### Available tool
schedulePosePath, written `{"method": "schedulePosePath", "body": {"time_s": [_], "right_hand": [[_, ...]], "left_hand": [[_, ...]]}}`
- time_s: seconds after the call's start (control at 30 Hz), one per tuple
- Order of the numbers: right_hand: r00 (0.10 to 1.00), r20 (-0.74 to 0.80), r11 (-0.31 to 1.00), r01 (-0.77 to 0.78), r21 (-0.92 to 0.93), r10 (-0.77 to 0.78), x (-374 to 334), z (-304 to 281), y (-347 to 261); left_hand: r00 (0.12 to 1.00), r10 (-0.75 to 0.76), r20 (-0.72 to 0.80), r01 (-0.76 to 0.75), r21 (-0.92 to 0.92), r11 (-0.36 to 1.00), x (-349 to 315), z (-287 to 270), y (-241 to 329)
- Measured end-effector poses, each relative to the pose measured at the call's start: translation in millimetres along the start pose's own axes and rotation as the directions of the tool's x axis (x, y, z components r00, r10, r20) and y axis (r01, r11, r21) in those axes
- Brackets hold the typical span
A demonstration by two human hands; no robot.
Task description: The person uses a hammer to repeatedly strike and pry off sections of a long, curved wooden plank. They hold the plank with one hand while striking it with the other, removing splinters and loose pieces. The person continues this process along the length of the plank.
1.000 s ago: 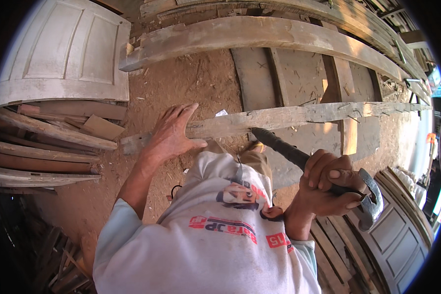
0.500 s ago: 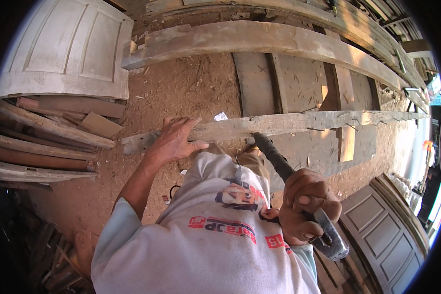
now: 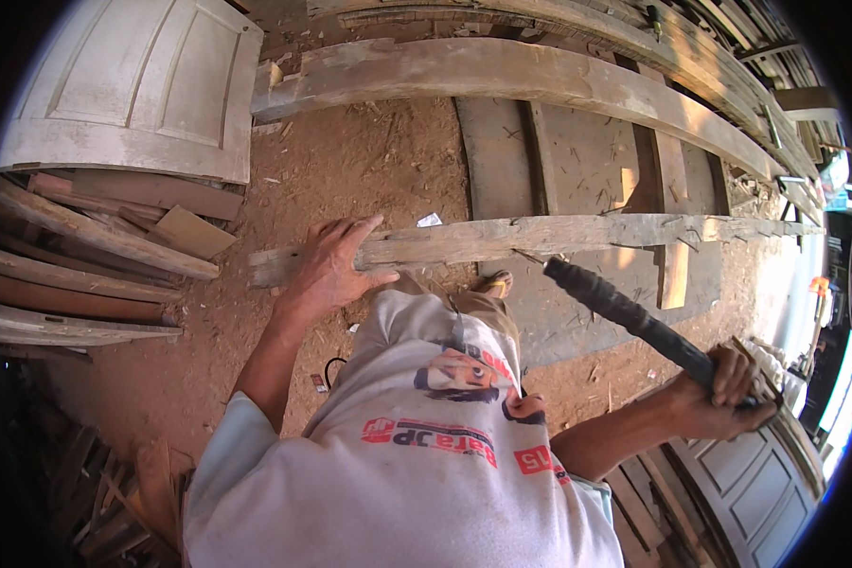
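Gripping a black-handled hammer [image 3: 634, 317] at its far end, the right hand [image 3: 726, 402] sits at the right of the frame, fingers curled tight. The left hand [image 3: 327, 270] lies over the weathered plank [image 3: 464, 239], fingers and thumb spread; the plank crosses the middle of the frame. The work looks unfinished: several nails [image 3: 689, 244] jut from the plank's right-hand stretch, and one thin nail [image 3: 528, 255] shows beside the handle's tip, whereas the stretch just right of the left hand looks bare. Since the earlier frame, the right hand has swung outward, rightward; the hammer's head is now hard to make out.
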State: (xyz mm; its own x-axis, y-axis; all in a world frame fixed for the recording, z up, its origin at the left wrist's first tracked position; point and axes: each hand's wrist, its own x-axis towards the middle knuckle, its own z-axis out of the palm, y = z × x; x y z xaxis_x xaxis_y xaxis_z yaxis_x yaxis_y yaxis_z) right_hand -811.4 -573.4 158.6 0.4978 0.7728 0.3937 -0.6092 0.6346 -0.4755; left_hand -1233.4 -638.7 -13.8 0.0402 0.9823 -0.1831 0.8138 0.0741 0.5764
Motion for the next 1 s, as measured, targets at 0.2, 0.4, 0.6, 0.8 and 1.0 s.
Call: {"method": "schedulePosePath", "body": {"time_s": [0.2, 0.4, 0.6, 0.8, 1.0], "right_hand": [[0.853, -0.466, 0.971, -0.226, 0.078, 0.235, -64, -65, 94], [0.763, -0.611, 0.956, -0.292, -0.036, 0.210, -92, -75, 130], [0.757, -0.550, 0.904, -0.428, -0.006, 0.354, -113, -49, 152], [0.922, -0.163, 0.906, -0.378, -0.190, 0.350, -114, 16, 137], [0.859, -0.272, 0.863, -0.482, -0.147, 0.434, -104, -15, 143]], "left_hand": [[0.996, 0.091, -0.014, -0.091, 0.039, 0.995, -1, 6, -6], [0.978, 0.185, -0.097, -0.178, 0.081, 0.981, -1, 11, -13], [0.967, 0.209, -0.146, -0.190, 0.134, 0.973, -1, 18, -12], [0.968, 0.203, -0.149, -0.183, 0.135, 0.974, 0, 13, -4], [0.976, 0.194, -0.100, -0.175, 0.175, 0.969, -3, 12, -5]]}}
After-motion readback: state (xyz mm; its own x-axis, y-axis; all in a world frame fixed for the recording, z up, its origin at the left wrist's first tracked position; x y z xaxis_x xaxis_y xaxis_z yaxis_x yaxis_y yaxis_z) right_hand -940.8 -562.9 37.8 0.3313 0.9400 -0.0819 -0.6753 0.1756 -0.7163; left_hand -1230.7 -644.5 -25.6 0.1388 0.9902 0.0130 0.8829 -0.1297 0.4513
